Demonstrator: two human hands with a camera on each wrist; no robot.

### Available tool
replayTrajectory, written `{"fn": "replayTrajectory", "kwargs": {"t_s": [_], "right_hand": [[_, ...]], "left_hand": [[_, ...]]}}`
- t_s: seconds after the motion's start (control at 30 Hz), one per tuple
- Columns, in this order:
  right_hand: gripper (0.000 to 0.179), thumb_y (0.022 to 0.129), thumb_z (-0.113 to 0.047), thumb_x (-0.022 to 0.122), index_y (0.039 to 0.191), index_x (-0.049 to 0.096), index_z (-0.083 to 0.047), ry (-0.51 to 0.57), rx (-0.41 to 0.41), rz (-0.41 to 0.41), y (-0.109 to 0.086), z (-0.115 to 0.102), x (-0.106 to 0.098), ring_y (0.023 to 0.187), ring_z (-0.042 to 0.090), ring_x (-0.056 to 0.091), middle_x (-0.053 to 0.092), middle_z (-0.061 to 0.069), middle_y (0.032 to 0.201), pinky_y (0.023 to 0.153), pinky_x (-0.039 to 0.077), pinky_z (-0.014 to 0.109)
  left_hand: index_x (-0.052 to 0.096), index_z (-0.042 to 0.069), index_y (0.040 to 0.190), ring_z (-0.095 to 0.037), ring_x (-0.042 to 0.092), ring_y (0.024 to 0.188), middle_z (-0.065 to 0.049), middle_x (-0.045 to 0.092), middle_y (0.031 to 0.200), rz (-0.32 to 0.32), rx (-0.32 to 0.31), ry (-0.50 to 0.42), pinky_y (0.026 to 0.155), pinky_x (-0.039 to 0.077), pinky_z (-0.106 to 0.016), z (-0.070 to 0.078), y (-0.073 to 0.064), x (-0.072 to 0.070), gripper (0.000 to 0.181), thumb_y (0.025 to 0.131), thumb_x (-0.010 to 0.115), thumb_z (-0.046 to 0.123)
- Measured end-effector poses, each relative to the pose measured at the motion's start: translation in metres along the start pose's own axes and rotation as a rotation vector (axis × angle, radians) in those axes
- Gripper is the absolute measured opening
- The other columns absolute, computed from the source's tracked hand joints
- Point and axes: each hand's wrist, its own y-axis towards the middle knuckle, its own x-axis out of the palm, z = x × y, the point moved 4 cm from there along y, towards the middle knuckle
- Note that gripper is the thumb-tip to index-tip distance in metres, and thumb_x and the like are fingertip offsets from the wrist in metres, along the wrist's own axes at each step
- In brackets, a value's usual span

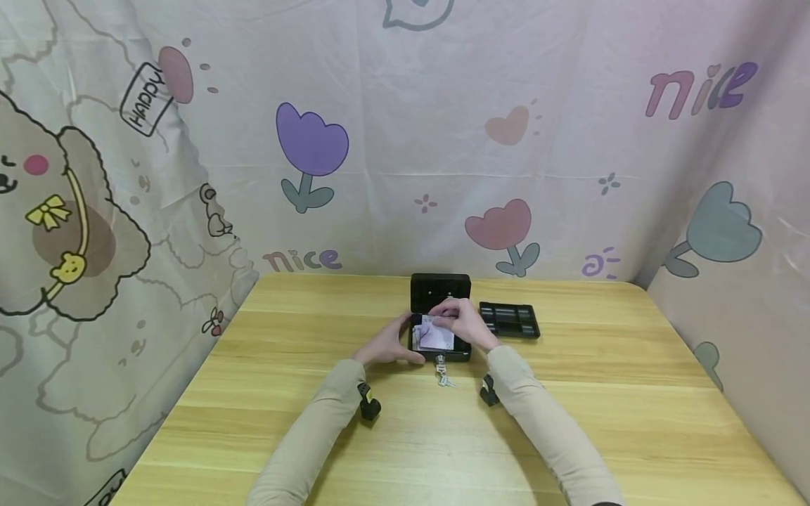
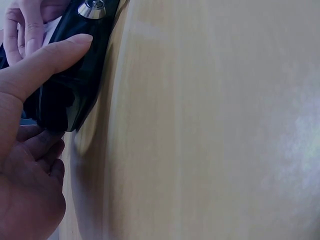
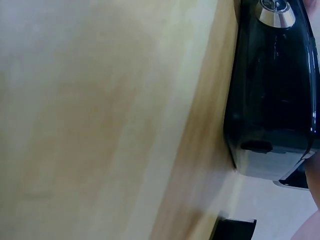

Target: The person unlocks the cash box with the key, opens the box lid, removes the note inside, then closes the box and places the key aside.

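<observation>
A small black cash box (image 1: 460, 356) stands on the table with its lid (image 1: 422, 294) raised at the back. Pale purple banknotes (image 1: 436, 340) lie inside it. My left hand (image 1: 386, 346) holds the box at its left front corner; in the left wrist view the thumb (image 2: 60, 54) lies along the front and the other fingers sit by the side wall. My right hand (image 1: 467, 323) reaches in over the box from the right, thumb and bent fingers pinching at the upper part of the notes. Keys (image 1: 446, 381) hang from the lock (image 3: 276, 12) at the front.
A black compartment tray (image 1: 520, 330) lies on the wooden table (image 1: 304, 316) right of the box. Behind the table hangs a printed cloth (image 1: 392, 140). Each wrist carries a small black camera, the left one (image 1: 368, 404) close above the tabletop.
</observation>
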Motion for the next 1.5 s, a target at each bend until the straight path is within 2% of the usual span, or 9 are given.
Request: {"fn": "replayTrajectory", "kwargs": {"t_s": [0.2, 0.5, 0.77, 0.97, 1.07, 1.23, 1.5], "right_hand": [[0.015, 0.090, -0.004, 0.073, 0.104, 0.078, -0.003, 0.027, 0.015, 0.086, -0.003, -0.001, -0.008, 0.098, 0.025, 0.071, 0.073, 0.014, 0.106, 0.078, 0.056, 0.018], [0.016, 0.089, -0.005, 0.074, 0.105, 0.077, -0.001, 0.088, 0.001, 0.140, -0.012, -0.009, -0.020, 0.103, 0.033, 0.070, 0.073, 0.019, 0.108, 0.079, 0.055, 0.017], [0.013, 0.089, -0.008, 0.075, 0.101, 0.078, -0.006, 0.055, 0.072, 0.084, -0.027, -0.012, -0.030, 0.104, 0.027, 0.070, 0.074, 0.012, 0.107, 0.086, 0.057, 0.022], [0.016, 0.088, -0.006, 0.075, 0.104, 0.077, -0.002, 0.063, 0.101, 0.052, -0.041, -0.005, -0.043, 0.104, 0.032, 0.072, 0.074, 0.017, 0.110, 0.082, 0.058, 0.018], [0.016, 0.088, -0.007, 0.076, 0.103, 0.077, -0.002, 0.039, 0.111, 0.039, -0.048, -0.003, -0.048, 0.100, 0.028, 0.074, 0.075, 0.017, 0.108, 0.078, 0.057, 0.017], [0.014, 0.087, -0.007, 0.076, 0.100, 0.077, -0.003, 0.008, 0.104, 0.012, -0.057, 0.002, -0.056, 0.090, 0.013, 0.072, 0.076, 0.018, 0.104, 0.076, 0.057, 0.018], [0.016, 0.085, -0.006, 0.076, 0.101, 0.076, -0.001, -0.011, 0.158, -0.022, -0.073, 0.015, -0.064, 0.085, 0.010, 0.070, 0.076, 0.018, 0.101, 0.075, 0.056, 0.017]], "left_hand": [[0.019, -0.003, 0.158, -0.039, 0.028, 0.153, -0.024, 0.023, 0.165, -0.001, 0.000, -0.003, 0.127, 0.023, -0.051, -0.001, 0.002, 0.000, 0.114, 0.074, 0.090, 0.024], [0.021, -0.003, 0.158, -0.039, 0.028, 0.153, -0.024, 0.025, 0.165, 0.002, 0.022, 0.004, 0.128, 0.023, -0.051, -0.001, 0.003, -0.001, 0.113, 0.073, 0.091, 0.021], [0.020, -0.002, 0.159, -0.039, 0.027, 0.153, -0.023, 0.023, 0.166, -0.005, -0.003, 0.003, 0.128, 0.023, -0.050, -0.001, 0.001, 0.000, 0.114, 0.073, 0.090, 0.023], [0.020, -0.002, 0.159, -0.038, 0.027, 0.153, -0.023, 0.022, 0.166, 0.007, -0.010, 0.007, 0.128, 0.023, -0.051, -0.003, 0.002, 0.000, 0.115, 0.073, 0.091, 0.025], [0.020, -0.001, 0.159, -0.039, 0.027, 0.153, -0.022, 0.022, 0.166, 0.010, -0.007, 0.020, 0.127, 0.023, -0.051, -0.005, 0.002, 0.000, 0.115, 0.072, 0.091, 0.026], [0.021, -0.001, 0.159, -0.039, 0.027, 0.153, -0.022, 0.022, 0.166, 0.013, 0.001, 0.024, 0.127, 0.023, -0.052, -0.006, 0.002, 0.001, 0.115, 0.072, 0.091, 0.027], [0.020, -0.001, 0.159, -0.039, 0.027, 0.153, -0.022, 0.022, 0.166, 0.010, 0.004, 0.029, 0.127, 0.023, -0.052, -0.004, 0.001, 0.000, 0.115, 0.073, 0.091, 0.027]]}}
